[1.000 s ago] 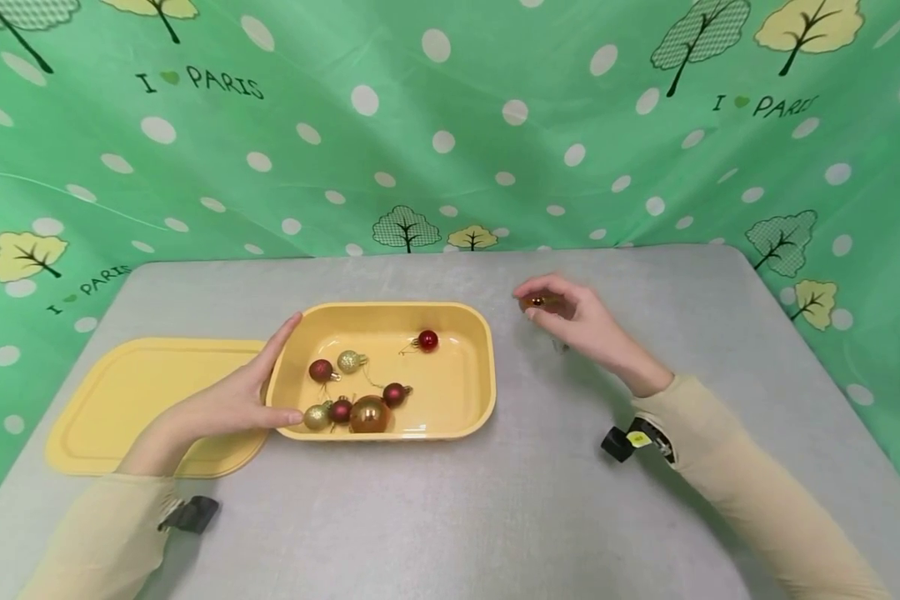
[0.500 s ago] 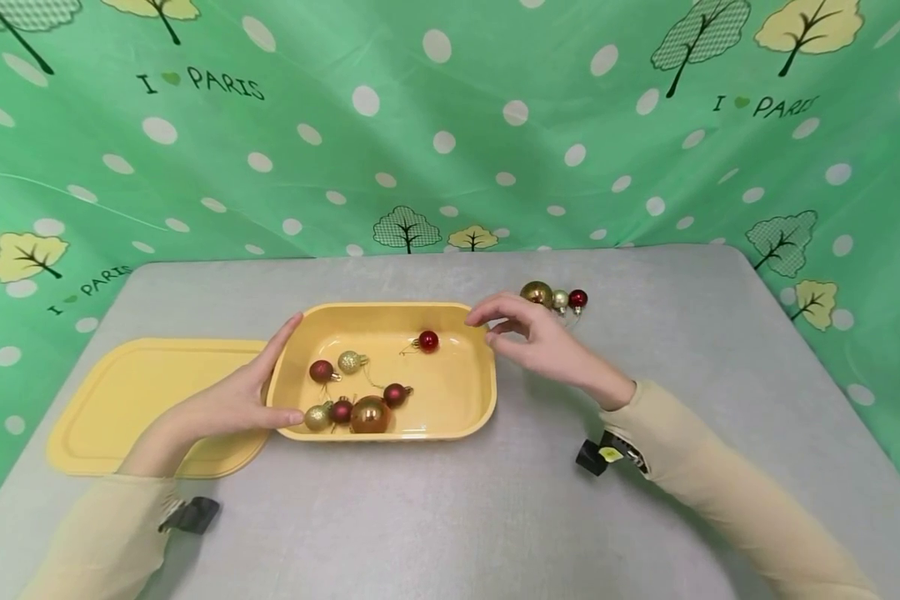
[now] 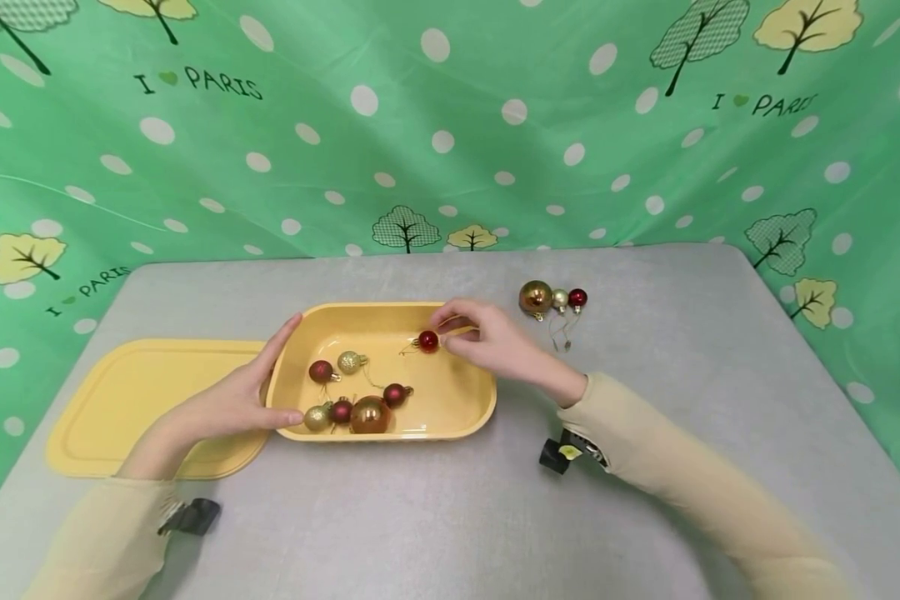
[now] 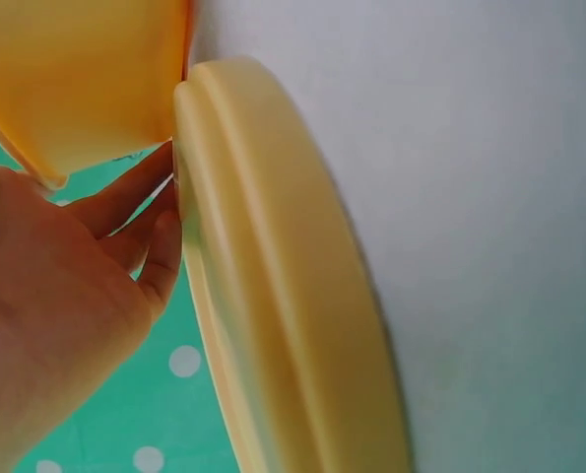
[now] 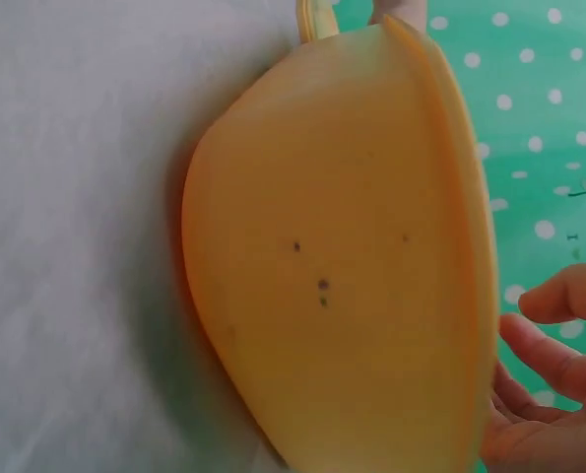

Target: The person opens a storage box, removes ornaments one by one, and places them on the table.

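Observation:
A yellow plastic box [image 3: 450, 392] holds several small Christmas baubles. My left hand [image 3: 228, 408] rests against its left end, fingers spread straight along the side and thumb on the near rim. My right hand [image 3: 498, 346] reaches over the right rim, thumb and forefinger parted beside a shiny red bauble [image 3: 428, 340]. In the right wrist view the box wall hides the baubles. At the box's near side lie a large gold bauble [image 3: 371, 414], a glittery gold bauble [image 3: 318, 417] and a dark red bauble [image 3: 341, 409].
A yellow lid [image 3: 135, 400] lies on the grey table [image 3: 420, 517] left of the box, under my left forearm. Behind my right hand sit a large bronze bauble [image 3: 536, 297], a small pale gold bauble [image 3: 560, 299] and a small red bauble [image 3: 577, 297]. A green curtain [image 3: 450, 125] hangs behind.
My right hand has let go of the large bronze bauble at the back right and moved left and over the box to the shiny red bauble. My left hand has stayed put.

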Demonstrator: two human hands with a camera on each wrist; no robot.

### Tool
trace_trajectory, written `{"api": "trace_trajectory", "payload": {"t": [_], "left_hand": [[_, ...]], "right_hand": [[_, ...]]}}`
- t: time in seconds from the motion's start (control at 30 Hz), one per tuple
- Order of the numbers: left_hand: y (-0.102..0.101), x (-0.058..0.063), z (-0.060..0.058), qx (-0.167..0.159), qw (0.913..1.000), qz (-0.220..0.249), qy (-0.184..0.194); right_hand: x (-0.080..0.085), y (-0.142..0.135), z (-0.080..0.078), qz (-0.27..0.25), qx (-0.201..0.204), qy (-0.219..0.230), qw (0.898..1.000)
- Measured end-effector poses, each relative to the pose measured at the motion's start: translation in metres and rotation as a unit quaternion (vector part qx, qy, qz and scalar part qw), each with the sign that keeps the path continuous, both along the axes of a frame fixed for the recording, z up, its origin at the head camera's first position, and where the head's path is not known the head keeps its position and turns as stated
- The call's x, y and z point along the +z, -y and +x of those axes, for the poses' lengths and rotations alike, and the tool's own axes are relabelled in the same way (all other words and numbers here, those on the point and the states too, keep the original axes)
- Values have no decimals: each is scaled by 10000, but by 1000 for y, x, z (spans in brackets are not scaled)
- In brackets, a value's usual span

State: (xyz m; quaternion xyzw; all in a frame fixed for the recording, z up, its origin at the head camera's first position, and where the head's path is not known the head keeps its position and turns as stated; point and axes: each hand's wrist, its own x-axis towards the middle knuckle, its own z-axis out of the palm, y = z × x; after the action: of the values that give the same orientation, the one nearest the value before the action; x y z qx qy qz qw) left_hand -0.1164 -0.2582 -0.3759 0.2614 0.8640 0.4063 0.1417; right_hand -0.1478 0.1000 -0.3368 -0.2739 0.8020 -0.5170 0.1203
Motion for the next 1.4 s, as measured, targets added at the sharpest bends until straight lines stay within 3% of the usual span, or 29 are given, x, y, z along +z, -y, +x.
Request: {"api": "trace_trajectory", "payload": {"t": [0.37,0.83,1.17,1.4], "left_hand": [[0,2,1,43,9999,-126,-109],[2,4,2,27,9994,-281,193],[0,5,3,6,9993,-264,276],[1,5,2,-7,9994,-198,279]], "right_hand": [[-2,22,-6,748,-296,221,9965],[-14,39,-11,1507,-134,-218,9882],[-20,46,-16,1042,176,377,9937],[-19,46,-15,1177,195,161,9927]]}}
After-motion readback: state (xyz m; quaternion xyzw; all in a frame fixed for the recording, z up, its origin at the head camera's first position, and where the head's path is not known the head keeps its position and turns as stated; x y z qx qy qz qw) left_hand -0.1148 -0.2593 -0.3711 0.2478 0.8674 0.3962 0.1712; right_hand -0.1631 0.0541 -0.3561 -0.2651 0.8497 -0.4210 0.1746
